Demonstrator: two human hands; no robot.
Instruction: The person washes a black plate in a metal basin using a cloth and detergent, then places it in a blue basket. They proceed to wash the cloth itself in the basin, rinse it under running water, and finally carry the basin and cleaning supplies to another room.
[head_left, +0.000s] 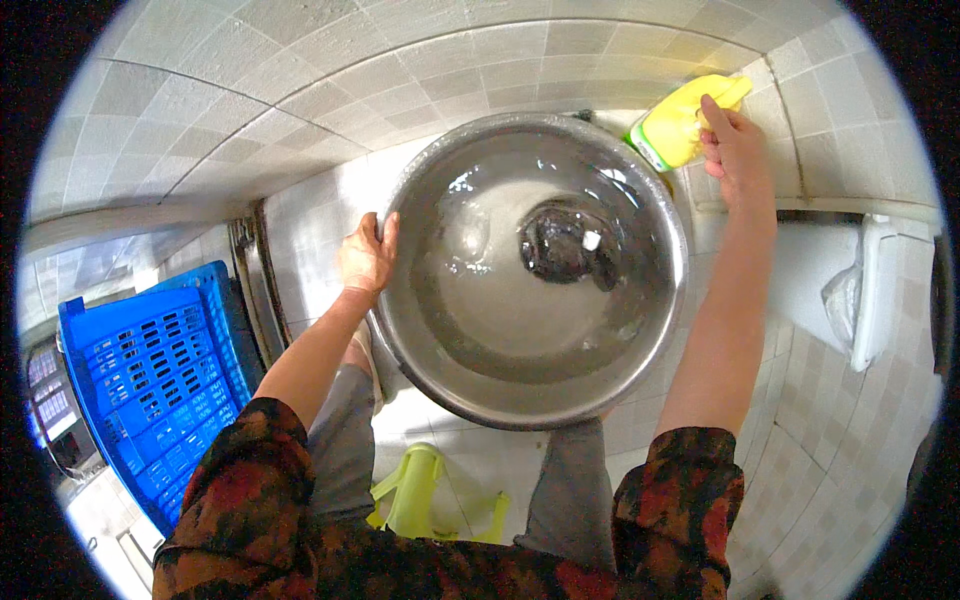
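Observation:
A large round metal basin (517, 375) stands before me, with clear water in it. Under the water, right of the basin's middle, lies a dark object (562, 244); what it is I cannot tell. My left hand (369, 253) grips the basin's left rim, thumb towards the inside. Beyond the rim at the upper right, my right hand (733, 150) has its fingers on the handle side of a yellow plastic bottle (675, 127) with a green-edged label. The bottle leans, its top pointing up and right. Part of its handle is hidden behind my fingers.
A blue slatted plastic crate (161, 375) stands at the left. A lime-green plastic stool (420, 487) is beneath me, between my legs. The tiled wall (517, 67) rises right behind the basin. A white fixture (870, 292) is at the right.

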